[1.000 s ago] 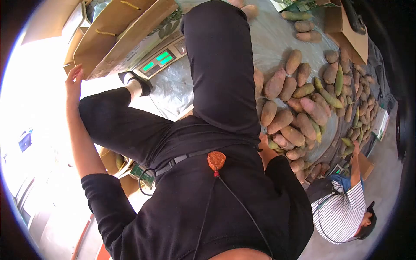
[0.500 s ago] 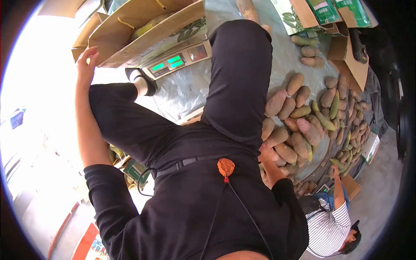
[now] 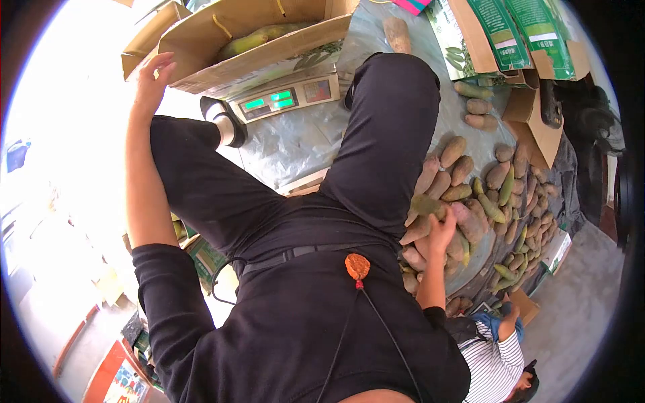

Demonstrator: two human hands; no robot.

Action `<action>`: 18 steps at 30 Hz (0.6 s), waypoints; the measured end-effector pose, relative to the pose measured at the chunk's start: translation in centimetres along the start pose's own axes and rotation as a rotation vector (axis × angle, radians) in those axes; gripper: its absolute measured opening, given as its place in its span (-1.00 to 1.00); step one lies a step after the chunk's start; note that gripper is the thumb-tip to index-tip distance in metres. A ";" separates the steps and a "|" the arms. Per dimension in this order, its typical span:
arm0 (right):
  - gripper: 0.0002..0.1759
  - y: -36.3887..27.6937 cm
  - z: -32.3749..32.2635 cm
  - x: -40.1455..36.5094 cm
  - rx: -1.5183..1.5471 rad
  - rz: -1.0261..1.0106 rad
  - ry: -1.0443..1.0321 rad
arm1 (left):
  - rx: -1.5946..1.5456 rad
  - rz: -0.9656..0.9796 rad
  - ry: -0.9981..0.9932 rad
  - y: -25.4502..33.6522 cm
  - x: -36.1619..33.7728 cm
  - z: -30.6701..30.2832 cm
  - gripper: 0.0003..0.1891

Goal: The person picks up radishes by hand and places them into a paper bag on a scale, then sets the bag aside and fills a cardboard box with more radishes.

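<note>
At the upper left, my left hand (image 3: 153, 80) is beside the near left corner of an open cardboard box (image 3: 195, 50), its fingers apart and nothing in them. Long green radishes (image 3: 245, 44) lie inside the box, which stands on a scale (image 3: 285, 99) with lit green displays. My right hand (image 3: 441, 232) is over the pile right of my legs, its fingers closed on a green-brown radish (image 3: 428, 207). Brown, pinkish and green radishes (image 3: 470, 221) lie around and below that hand.
More radishes (image 3: 531, 228) spread to the right. Green-printed boxes (image 3: 517, 33) and an open carton (image 3: 527, 127) stand at the upper right. A person in a striped top (image 3: 494, 366) is at the lower right. Plastic sheeting (image 3: 295, 144) covers the floor.
My right hand has come up out of the pile with a radish in it. My left hand stays beside the box corner. The other person's arm has moved down.
</note>
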State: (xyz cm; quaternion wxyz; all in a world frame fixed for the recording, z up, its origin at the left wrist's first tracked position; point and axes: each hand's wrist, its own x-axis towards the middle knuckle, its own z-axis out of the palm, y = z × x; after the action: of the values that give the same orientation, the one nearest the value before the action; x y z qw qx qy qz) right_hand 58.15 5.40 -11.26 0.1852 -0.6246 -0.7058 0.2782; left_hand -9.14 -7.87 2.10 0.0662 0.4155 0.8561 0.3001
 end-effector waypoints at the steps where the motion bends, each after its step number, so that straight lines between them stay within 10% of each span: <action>1: -0.48 0.1 -0.4 1.8 0.005 -0.045 0.059 | 0.011 0.005 -0.011 -0.3 0.1 0.0 -0.69; 8: -0.51 -13.1 -5.5 13.8 -0.047 -0.391 0.308 | -0.001 0.008 -0.023 -1.1 -0.1 0.2 -0.67; 18: -0.55 -37.7 -2.5 19.9 0.964 -0.563 -0.074 | -0.045 -0.091 -0.075 0.3 -0.2 0.2 -0.71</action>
State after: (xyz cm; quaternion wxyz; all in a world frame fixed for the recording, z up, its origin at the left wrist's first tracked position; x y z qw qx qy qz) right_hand 27.28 22.90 12.48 0.4919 -0.2466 -0.6443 0.5311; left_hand -8.74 -7.80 2.03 0.1211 0.3854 0.8641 0.3001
